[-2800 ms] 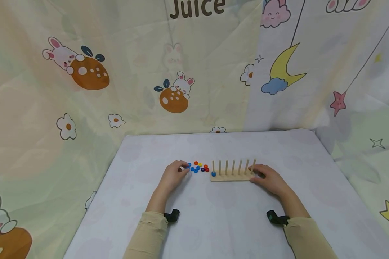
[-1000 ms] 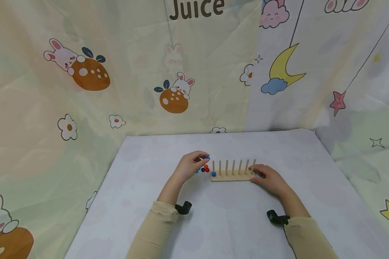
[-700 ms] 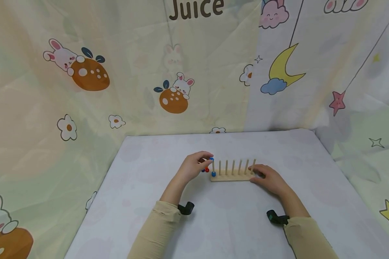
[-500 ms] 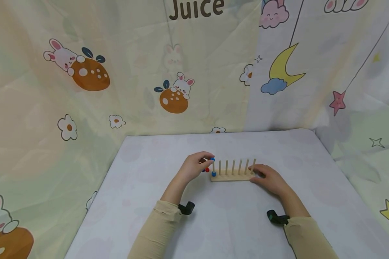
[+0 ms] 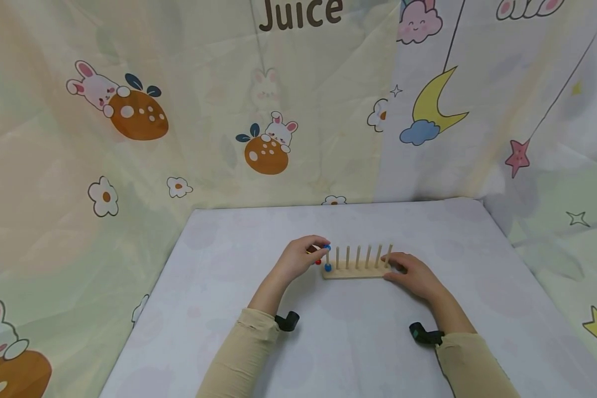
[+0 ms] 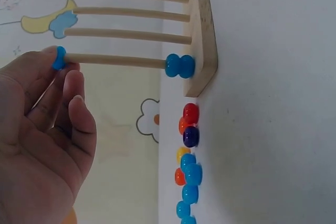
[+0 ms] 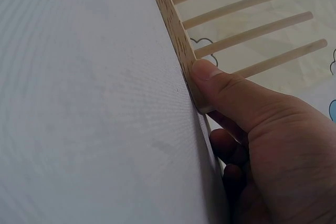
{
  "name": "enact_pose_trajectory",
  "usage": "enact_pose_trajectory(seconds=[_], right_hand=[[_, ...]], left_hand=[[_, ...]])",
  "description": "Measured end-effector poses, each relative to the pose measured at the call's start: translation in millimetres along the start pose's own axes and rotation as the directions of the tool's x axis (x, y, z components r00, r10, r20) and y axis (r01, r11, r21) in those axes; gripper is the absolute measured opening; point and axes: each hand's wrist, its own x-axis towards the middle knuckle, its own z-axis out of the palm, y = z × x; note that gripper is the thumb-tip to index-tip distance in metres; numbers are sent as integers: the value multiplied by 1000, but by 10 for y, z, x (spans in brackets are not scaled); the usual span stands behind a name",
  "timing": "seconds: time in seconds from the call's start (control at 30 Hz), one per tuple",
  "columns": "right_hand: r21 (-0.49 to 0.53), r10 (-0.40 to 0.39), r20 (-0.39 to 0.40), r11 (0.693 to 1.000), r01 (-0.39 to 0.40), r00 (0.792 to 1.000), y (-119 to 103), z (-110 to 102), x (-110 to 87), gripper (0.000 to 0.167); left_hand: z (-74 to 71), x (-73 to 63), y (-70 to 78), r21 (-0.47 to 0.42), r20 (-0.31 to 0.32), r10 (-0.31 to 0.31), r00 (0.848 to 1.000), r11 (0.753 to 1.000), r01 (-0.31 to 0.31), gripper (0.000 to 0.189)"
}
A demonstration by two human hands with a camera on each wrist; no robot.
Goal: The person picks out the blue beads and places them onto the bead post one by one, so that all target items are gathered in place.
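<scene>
Threading, seemingly — left hand (image 5: 296, 258) pinches blue bead (image 6: 59, 57) atop the peg (image 6: 115, 60) nearest the table's (image 5: 353, 342) left edge; right hand (image 5: 415, 275) grips rack (image 5: 355, 272); next, probably release.

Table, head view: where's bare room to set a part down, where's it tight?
Bare: table between the sleeves, before the pegboard; also the strip between pegboard and backdrop. Crowded: pegboard's left end, where the left hand pinches a blue bead near loose beads; right end, held by right hand.
</scene>
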Motion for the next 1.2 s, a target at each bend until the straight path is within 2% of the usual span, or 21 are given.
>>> enact_pose_trajectory(seconds=[0.47,0.67,0.9,1.1,1.2], right_hand=[[14,8,5,1000,-8,1000,-16,2,9,43],[2,-4,0,1000,4,1000,-3,3,6,44],[-10,-8,-5,1000,7,1000,13,7,5,45],[-1,3,2,1000,-3,1000,5,2,-2,46],[10,10,1,1000,-10,1000,1,4,-6,46]], left_hand=[[76,-13,-104,-12,16,-14,1000,1000,14,27],[97,-18,-146,11,19,-19,1000,1000,19,25],[131,-17,-187,15,24,-57,998,998,57,28],[179,-10,-240,-13,20,-51,999,999,51,30],[206,0,-278,2,27,-49,998,999,49,30]])
